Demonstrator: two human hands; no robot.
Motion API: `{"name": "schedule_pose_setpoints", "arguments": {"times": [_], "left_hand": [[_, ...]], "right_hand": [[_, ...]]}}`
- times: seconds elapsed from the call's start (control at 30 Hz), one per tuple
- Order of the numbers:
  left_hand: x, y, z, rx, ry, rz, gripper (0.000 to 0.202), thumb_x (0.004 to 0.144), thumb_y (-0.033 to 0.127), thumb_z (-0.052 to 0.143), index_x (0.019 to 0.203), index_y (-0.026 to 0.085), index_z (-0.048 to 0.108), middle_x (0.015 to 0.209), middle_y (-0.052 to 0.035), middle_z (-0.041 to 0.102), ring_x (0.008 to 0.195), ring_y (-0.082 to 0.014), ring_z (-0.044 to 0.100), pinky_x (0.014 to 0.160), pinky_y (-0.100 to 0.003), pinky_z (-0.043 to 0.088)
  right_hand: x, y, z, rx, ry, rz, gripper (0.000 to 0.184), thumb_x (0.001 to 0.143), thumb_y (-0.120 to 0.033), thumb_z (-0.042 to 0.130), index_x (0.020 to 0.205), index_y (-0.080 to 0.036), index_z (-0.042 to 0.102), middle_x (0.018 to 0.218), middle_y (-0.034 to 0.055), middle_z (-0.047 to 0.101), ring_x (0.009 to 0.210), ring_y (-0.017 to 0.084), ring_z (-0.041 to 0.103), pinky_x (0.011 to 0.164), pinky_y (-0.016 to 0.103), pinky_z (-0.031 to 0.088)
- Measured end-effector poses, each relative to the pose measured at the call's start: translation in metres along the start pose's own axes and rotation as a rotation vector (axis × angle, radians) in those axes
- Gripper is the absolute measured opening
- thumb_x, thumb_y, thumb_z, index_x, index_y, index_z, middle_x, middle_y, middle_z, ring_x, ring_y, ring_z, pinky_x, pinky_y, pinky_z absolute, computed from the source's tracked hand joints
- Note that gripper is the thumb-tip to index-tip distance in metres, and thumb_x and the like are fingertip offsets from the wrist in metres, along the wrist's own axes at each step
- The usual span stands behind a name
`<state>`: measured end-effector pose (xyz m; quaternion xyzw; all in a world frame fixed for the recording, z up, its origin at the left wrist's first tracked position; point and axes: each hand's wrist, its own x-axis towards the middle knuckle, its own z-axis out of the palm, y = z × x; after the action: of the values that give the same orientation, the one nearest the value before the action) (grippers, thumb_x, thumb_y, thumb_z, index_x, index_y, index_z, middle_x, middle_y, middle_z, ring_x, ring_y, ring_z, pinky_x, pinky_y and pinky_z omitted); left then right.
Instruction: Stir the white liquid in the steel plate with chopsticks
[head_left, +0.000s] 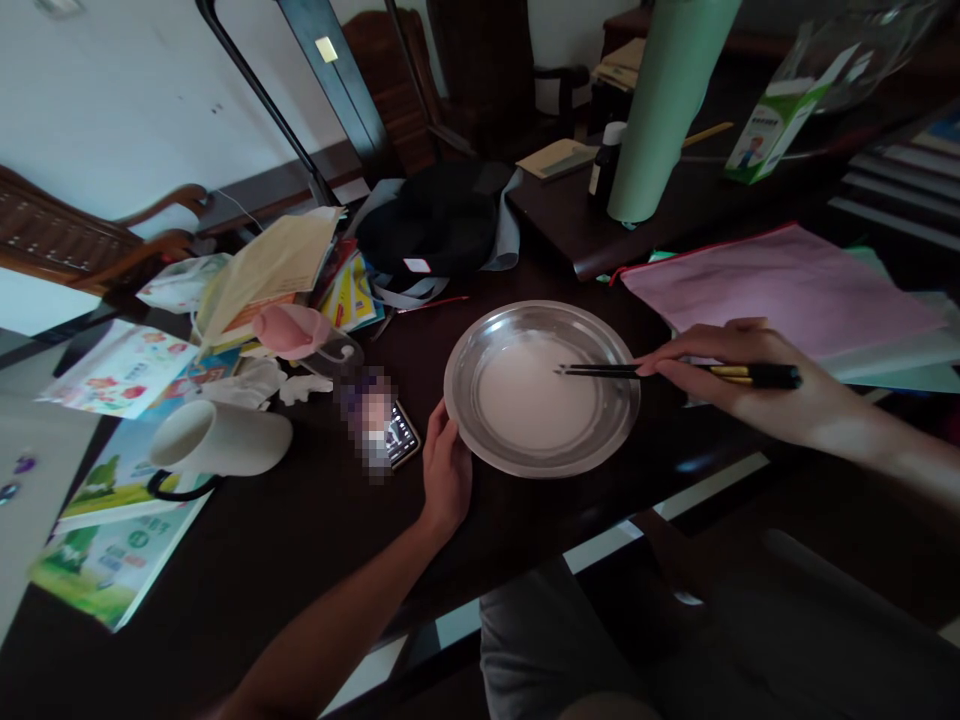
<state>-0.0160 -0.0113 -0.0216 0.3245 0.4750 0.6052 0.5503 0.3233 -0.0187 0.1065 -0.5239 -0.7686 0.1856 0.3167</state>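
A round metal bowl (541,470) rests on the dark table, holding a milky white liquid (536,395). At its left rim, my left hand (448,475) grips the bowl, with part of the fingers hidden at the side. From the right, my right hand (731,375) holds a pair of black chopsticks (604,371) with gold bands. Their tips reach over the rim to the white liquid; whether they dip into it I cannot tell.
Left of the bowl lie a lit phone (403,437), a white mug (251,440), a pink-lidded cup (292,332) and booklets (127,550). Behind are a black bag (435,220) and a tall green cylinder (667,110). A pink zip pouch (787,290) lies to the right.
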Motion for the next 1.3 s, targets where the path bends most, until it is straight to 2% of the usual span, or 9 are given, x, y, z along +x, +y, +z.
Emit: {"name": "schedule_pose_setpoints", "arguments": {"times": [0.17,0.27,0.43,0.6,0.7,0.83,1.07,1.17,1.3], "left_hand": [[0.000,-0.001,0.001,-0.027,0.017,0.003,0.045,0.081,0.054,0.088,0.116,0.027,0.079,0.123,-0.0038,0.079,0.119,-0.0231,0.072,0.107,-0.032,0.054],[0.000,-0.002,0.002,-0.056,0.038,0.001,0.046,0.078,0.053,0.091,0.115,0.027,0.080,0.120,-0.0033,0.079,0.114,-0.0223,0.073,0.103,-0.031,0.056],[0.001,-0.001,0.001,-0.041,0.018,-0.004,0.042,0.082,0.051,0.088,0.116,0.028,0.080,0.126,-0.0033,0.079,0.121,-0.0230,0.072,0.106,-0.031,0.055],[0.002,-0.003,-0.002,-0.006,-0.003,0.004,0.040,0.086,0.050,0.084,0.120,0.028,0.080,0.132,-0.0059,0.077,0.125,-0.0252,0.072,0.108,-0.034,0.056],[0.002,-0.004,-0.004,0.041,-0.029,0.031,0.036,0.091,0.050,0.079,0.121,0.030,0.079,0.132,-0.0062,0.077,0.125,-0.0255,0.072,0.108,-0.036,0.057],[0.002,-0.004,-0.004,0.029,-0.005,0.036,0.038,0.089,0.050,0.081,0.120,0.030,0.080,0.129,-0.0070,0.078,0.122,-0.0267,0.074,0.106,-0.038,0.059],[0.002,-0.003,-0.002,0.009,-0.033,0.041,0.030,0.089,0.048,0.081,0.115,0.031,0.081,0.124,-0.0036,0.078,0.117,-0.0218,0.075,0.104,-0.032,0.059],[0.001,-0.002,0.000,-0.013,-0.015,0.029,0.037,0.085,0.050,0.085,0.115,0.029,0.081,0.124,-0.0044,0.078,0.116,-0.0223,0.073,0.103,-0.031,0.058],[0.000,0.001,0.003,-0.034,0.014,0.011,0.041,0.081,0.050,0.089,0.114,0.027,0.081,0.122,-0.0039,0.078,0.115,-0.0219,0.072,0.103,-0.031,0.057]], "right_hand": [[-0.014,-0.004,-0.017,0.067,-0.147,0.062,0.029,0.102,-0.065,0.065,0.103,-0.044,0.084,0.101,-0.0025,0.087,0.090,0.031,0.080,0.075,0.051,0.057],[-0.014,-0.010,-0.003,0.169,-0.194,0.035,0.030,0.104,-0.061,0.065,0.105,-0.038,0.086,0.105,0.0000,0.088,0.094,0.028,0.081,0.080,0.048,0.057],[-0.003,-0.010,0.034,0.189,-0.245,-0.069,0.023,0.106,-0.049,0.067,0.114,-0.034,0.083,0.115,0.0005,0.087,0.104,0.025,0.080,0.092,0.048,0.048],[0.012,0.001,0.052,0.069,-0.152,-0.118,0.025,0.108,-0.044,0.061,0.118,-0.033,0.082,0.122,0.0030,0.086,0.109,0.027,0.079,0.098,0.052,0.045],[0.013,0.005,0.049,0.019,-0.071,-0.103,0.024,0.109,-0.043,0.060,0.116,-0.035,0.082,0.117,0.0025,0.086,0.108,0.028,0.079,0.097,0.053,0.044],[0.007,0.003,0.028,-0.034,0.017,-0.087,0.022,0.109,-0.041,0.061,0.107,-0.035,0.082,0.106,0.0013,0.087,0.098,0.027,0.080,0.092,0.053,0.043],[-0.008,-0.006,-0.011,0.053,-0.117,-0.043,0.027,0.110,-0.046,0.059,0.102,-0.037,0.083,0.096,-0.0019,0.087,0.084,0.024,0.079,0.081,0.047,0.047],[-0.012,-0.010,-0.003,0.117,-0.164,-0.065,0.026,0.110,-0.047,0.059,0.108,-0.037,0.084,0.101,-0.0016,0.088,0.086,0.023,0.080,0.081,0.046,0.047],[-0.011,-0.008,0.027,0.146,-0.185,-0.124,0.023,0.110,-0.039,0.060,0.114,-0.037,0.082,0.111,-0.0013,0.088,0.095,0.021,0.080,0.085,0.046,0.045]]}}
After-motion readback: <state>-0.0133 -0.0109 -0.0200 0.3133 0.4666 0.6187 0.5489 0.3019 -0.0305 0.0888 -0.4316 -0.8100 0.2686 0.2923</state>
